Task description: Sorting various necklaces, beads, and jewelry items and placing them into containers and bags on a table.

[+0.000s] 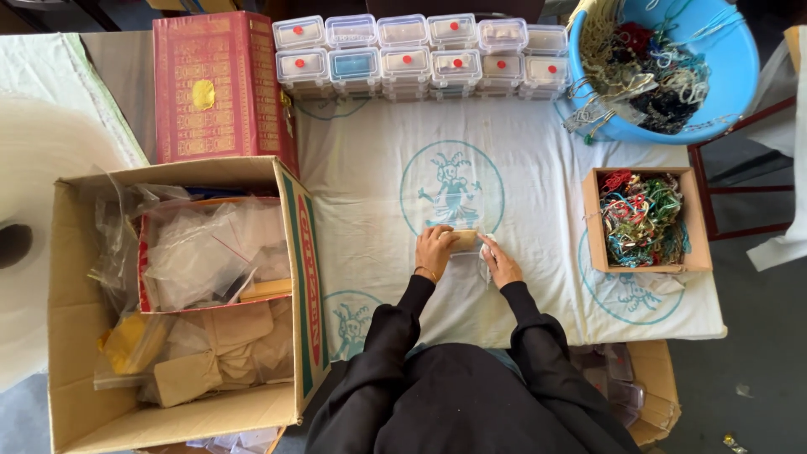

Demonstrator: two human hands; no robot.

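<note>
Seen from above, the left hand (435, 250) grips a small tan card (463, 240) while the right hand (500, 262) pinches a clear plastic bag (471, 252) against it, at the middle of the cloth-covered desk (546, 168). A cardboard box (76, 336) of bags sits left, clear plastic cases (420, 55) line the far edge, and a small box (693, 219) of cords lies right.

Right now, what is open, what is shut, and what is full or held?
Big cardboard box: open, filled with plastic bags and tan cards.
Small boxes: lids shut, stacked.
Blue tub: open, holds tangled jewelry.
Small cardboard tray: open, full of colourful bracelets.
Tan card: held by left hand.
Right hand: touching a clear bag.
</note>
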